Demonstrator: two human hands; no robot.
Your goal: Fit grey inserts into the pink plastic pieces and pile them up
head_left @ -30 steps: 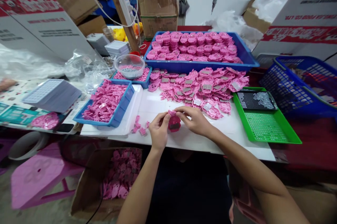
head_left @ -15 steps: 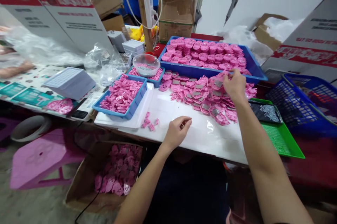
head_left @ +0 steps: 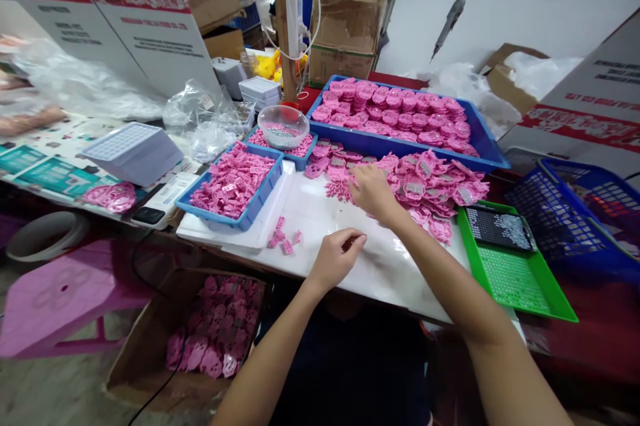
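Toward the near left of the heap of pink pieces, below the table, a cardboard box is filled with flat pink parts. On the heap's near side, well apart from it, the left hand is held at the table's edge, fingers loosely curled toward the thumb with a small gap left; whether anything is gripped cannot be told. To the heap's near right, a green tray is set, with a black grid laid inside. Left of the heap, loose pink bits are scattered. Over the heap's left front edge, the right hand is lowered, fingers bent and partly closed; the fingertips are hidden, so what is held cannot be seen. Farther left of the heap, a blue tray is piled with pink pieces. Just behind the heap, a long blue tub is filled with stacked pink pieces. Far behind it, a grey tool is hung aslant from a cord.
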